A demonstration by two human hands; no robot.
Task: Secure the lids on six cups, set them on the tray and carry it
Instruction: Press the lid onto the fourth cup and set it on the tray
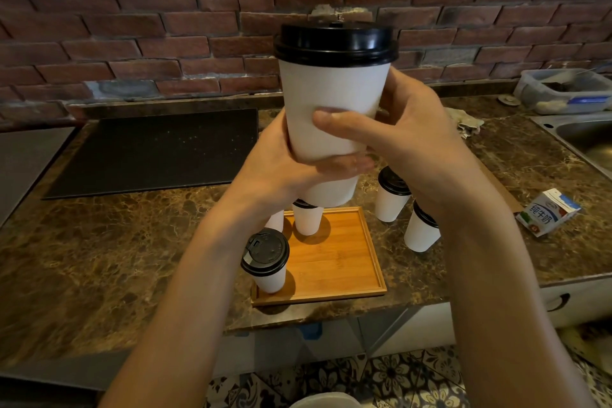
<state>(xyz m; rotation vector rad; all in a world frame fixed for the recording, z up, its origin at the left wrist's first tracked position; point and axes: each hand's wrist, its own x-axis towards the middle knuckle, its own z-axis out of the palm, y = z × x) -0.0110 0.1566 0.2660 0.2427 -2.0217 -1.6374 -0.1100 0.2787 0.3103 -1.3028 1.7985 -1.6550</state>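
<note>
Both my hands, left hand [291,162] and right hand [407,136], gripped a lidded cup [331,116] held high above the wooden tray [344,262], where three cups stood; two waited right on the surface [99,242]. I judged it best lowered upright into the tray's bare right side.

Marble counter [99,242]: tray [334,262], 2 cups [390,199], milk ctn [546,214], blk mat [152,149].

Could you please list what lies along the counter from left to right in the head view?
Black mat → wooden tray → two cups off the tray → milk carton → sink.
</note>
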